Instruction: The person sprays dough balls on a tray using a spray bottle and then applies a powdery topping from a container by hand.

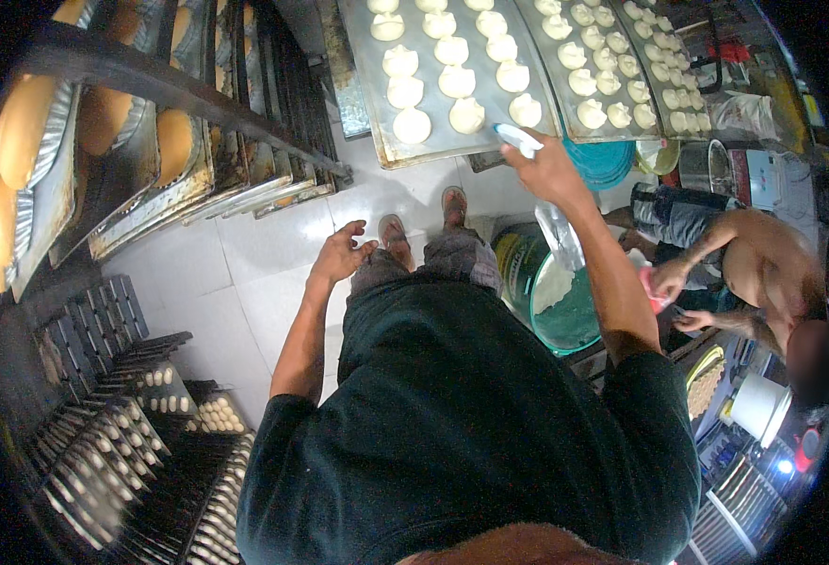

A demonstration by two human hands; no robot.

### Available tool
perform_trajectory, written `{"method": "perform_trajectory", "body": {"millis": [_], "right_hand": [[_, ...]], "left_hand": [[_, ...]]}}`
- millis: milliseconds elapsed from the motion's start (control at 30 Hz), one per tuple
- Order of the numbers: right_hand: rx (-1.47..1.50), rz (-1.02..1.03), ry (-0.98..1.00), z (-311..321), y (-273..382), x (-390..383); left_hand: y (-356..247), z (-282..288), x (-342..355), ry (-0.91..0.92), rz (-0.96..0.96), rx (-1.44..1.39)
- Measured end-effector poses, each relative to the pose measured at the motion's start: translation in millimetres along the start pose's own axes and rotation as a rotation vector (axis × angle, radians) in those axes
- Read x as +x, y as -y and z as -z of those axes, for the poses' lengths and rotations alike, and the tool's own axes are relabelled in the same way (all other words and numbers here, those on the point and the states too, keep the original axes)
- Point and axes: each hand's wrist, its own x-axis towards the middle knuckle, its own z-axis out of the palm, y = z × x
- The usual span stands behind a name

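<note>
My right hand (546, 169) grips a spray bottle (558, 235) around its white trigger head, and the clear body hangs below my wrist. Its blue nozzle points at the near edge of a metal baking tray (438, 151). Rows of pale, raw dough pieces (457, 82) sit on that tray. More dough pieces lie on a second tray (565, 127) and a third tray (669, 132) to the right. Away from the trays, my left hand (344, 252) hangs over the floor with its fingers apart and nothing in it.
A rack (198, 99) with browned loaves (24, 141) stands at left. Lower left, another rack (104, 452) carries small dough pieces. To my right are a green tub (565, 320), a teal lid (598, 160) and a shirtless person (763, 245) handling something red.
</note>
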Motion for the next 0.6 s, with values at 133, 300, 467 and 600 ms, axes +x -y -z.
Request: {"method": "perform_trajectory", "body": {"millis": [133, 300, 467, 600], "right_hand": [[-0.090, -0.135, -0.119, 18.6, -30.4, -11.3], [-0.010, -0.178, -0.125, 36.9, -39.3, 2.6], [0.007, -0.286, -0.063, 52.6, -40.5, 27.7], [-0.036, -0.189, -0.084, 56.5, -38.7, 50.9]], "left_hand": [[-3.4, -4.0, 4.6, 0.009, 0.007, 0.021], [-9.0, -3.5, 6.5, 0.025, 0.017, 0.022], [-13.1, -4.7, 8.8, 0.009, 0.016, 0.050], [-11.5, -6.7, 10.8, -0.033, 0.016, 0.036]]}}
